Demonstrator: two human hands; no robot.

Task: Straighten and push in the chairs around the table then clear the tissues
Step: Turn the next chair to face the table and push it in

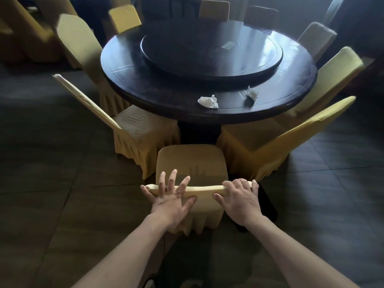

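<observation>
A yellow-covered chair (191, 163) stands right in front of me, facing the dark round table (128, 88) and a little short of its edge. My left hand (172, 202) lies on top of the chair's backrest with its fingers spread. My right hand (241, 198) has its fingers curled over the same backrest's right end. Two crumpled white tissues lie on the table's near rim: one tissue (207, 101) near the middle, a second tissue (251, 93) to its right.
A yellow chair (133, 129) at the left is angled away from the table; another yellow chair (291, 138) at the right is angled too. More covered chairs ring the far side. A dark turntable (209, 50) sits on the table. Tiled floor surrounds me.
</observation>
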